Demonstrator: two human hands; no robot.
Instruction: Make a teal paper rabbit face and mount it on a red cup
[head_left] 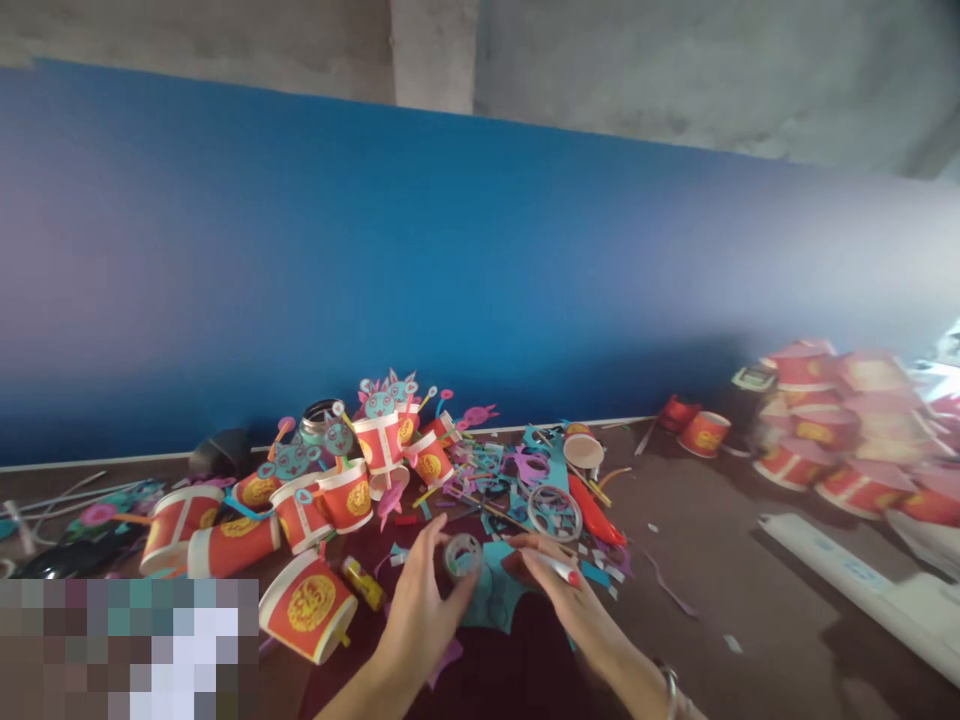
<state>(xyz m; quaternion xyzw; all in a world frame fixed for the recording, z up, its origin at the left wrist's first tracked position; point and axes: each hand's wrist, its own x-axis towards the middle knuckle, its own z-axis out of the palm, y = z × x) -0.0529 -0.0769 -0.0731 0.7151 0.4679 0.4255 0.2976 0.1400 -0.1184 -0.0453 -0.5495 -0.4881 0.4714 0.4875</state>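
My left hand (pixel 421 600) grips a small clear ring, which looks like a roll of tape (pixel 463 543), between thumb and fingers. It is over the left edge of a teal paper piece (pixel 491 618) with a jagged lower edge. Faint round outlines show on the paper. A white marker with a red end (pixel 562 568) lies in my right hand (pixel 553 590), whose fingertips rest at the paper's right side. Just beyond my hands are a larger white tape ring (pixel 555 512) and a red-handled tool (pixel 595 512).
Red paper cups (pixel 309 605) with yellow emblems crowd the left, several carrying teal or pink paper animal faces (pixel 381 400). Paper scraps (pixel 480 465) cover the middle. Stacked red cups (pixel 817 430) and a long white device (pixel 840 565) are right. A blue partition (pixel 480 260) stands behind.
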